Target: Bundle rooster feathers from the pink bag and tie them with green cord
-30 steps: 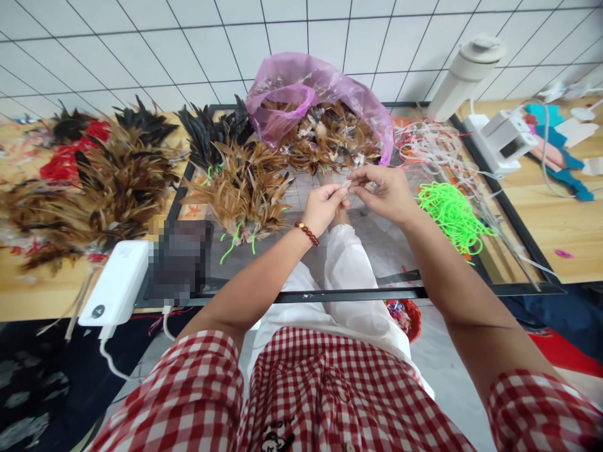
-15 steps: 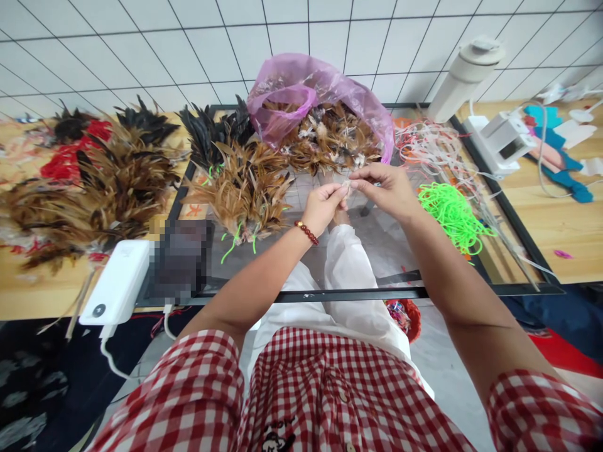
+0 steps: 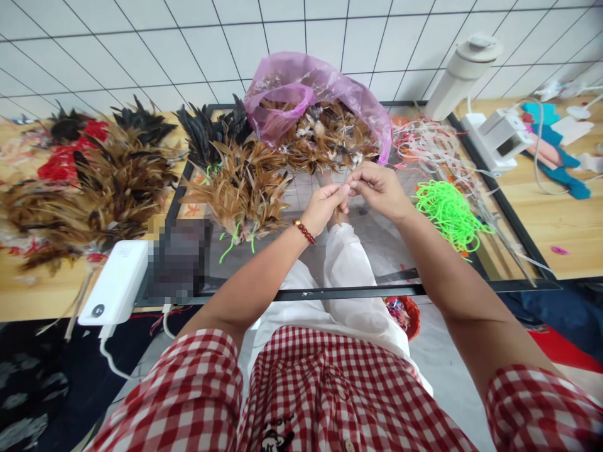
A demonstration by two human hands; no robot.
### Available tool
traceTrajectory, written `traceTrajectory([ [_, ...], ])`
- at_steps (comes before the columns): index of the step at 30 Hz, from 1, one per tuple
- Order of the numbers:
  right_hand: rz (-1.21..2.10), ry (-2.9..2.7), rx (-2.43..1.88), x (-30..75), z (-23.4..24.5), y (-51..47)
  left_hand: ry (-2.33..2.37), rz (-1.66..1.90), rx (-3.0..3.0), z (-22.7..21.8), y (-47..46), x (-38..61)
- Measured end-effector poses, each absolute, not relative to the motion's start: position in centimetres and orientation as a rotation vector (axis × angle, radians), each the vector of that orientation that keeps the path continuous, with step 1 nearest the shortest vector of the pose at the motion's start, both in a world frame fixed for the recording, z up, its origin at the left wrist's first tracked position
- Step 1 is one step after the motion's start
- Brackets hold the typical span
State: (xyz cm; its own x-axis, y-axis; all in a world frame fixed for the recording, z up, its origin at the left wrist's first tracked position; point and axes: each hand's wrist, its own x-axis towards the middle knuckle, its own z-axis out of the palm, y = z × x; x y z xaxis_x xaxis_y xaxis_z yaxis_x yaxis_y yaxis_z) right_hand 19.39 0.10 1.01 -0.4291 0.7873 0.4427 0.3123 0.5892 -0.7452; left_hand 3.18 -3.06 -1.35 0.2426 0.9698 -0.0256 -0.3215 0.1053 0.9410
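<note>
In the head view we see both hands raised over the far part of the glass-topped table (image 3: pixel 292 294), fingertips meeting in front of the open pink bag (image 3: pixel 301 78). The left hand (image 3: pixel 324 206), with a red bead bracelet (image 3: pixel 304 231) at the wrist, has its grip closed to a pinch, thumb and forefinger pressed on a small pale piece (image 3: pixel 347 186). The right hand (image 3: pixel 380 189) pinches the same piece from the other side, its remaining fingers curled in. The piece sits right at the meeting of the two grips and is almost wholly covered by the fingertips, so we cannot tell what it is.

Just behind the hands, loose brown feathers (image 3: pixel 330 138) spill from the bag. To the left of the left hand lie tied brown feather bundles (image 3: pixel 245 188) with green ends. To the right of the right hand lies a heap of neon green cords (image 3: pixel 447 210), with pale cords (image 3: pixel 431 147) beyond it. A white bottle (image 3: pixel 464 72) stands at the far right corner, and a white power bank (image 3: pixel 115 282) rests on the near left edge.
</note>
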Motion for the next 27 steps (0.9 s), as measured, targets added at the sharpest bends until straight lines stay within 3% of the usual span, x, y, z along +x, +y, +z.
traceTrajectory([
  [13,0.274,-2.173,-1.287,18.9,-3.7,2.7,1.019,1.527,0.642,-1.6,-1.4,2.3],
  [20,0.966,-1.600,-0.982,17.2,-2.8,1.5,1.004,1.522,0.750,-2.4,-1.4,2.7],
  [27,1.240,-1.179,-0.899,15.3,-1.7,-0.1,0.926,1.486,0.799,-2.6,-1.7,3.2],
])
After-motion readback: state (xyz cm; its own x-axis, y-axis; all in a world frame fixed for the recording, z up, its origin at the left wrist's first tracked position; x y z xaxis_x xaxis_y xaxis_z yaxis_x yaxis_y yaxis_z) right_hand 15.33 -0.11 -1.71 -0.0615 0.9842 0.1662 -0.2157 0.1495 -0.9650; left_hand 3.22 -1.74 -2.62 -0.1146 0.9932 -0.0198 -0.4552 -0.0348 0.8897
